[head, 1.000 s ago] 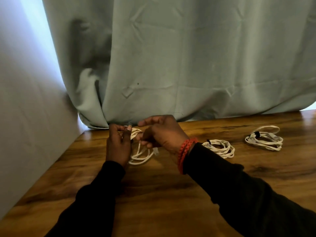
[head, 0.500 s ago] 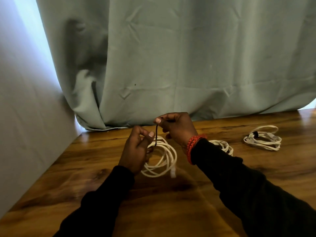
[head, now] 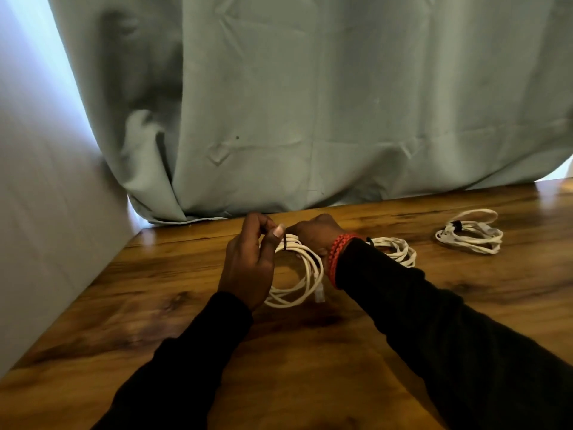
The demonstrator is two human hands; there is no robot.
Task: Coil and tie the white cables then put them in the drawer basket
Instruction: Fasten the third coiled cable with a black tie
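Observation:
A coiled white cable (head: pixel 305 274) hangs just above the wooden table (head: pixel 310 352), held at its top by both hands. My left hand (head: pixel 248 265) pinches the coil where a thin black tie (head: pixel 284 243) wraps around it. My right hand (head: pixel 314 234), with a red bracelet at the wrist, grips the top of the same coil from the right. Two other white cable coils lie on the table, each bound with a black tie: one (head: pixel 395 249) just behind my right wrist, one (head: pixel 469 235) farther right. No drawer basket is in view.
A pale green curtain (head: pixel 310 103) hangs along the table's far edge. A white wall (head: pixel 37 197) bounds the table on the left. Bare wood lies in front of my hands and to the right.
The black tie, held up vertically by my right hand before, now sits wrapped around the coil's top. Both hands have drawn together over it, and the coil has lifted and shifted right.

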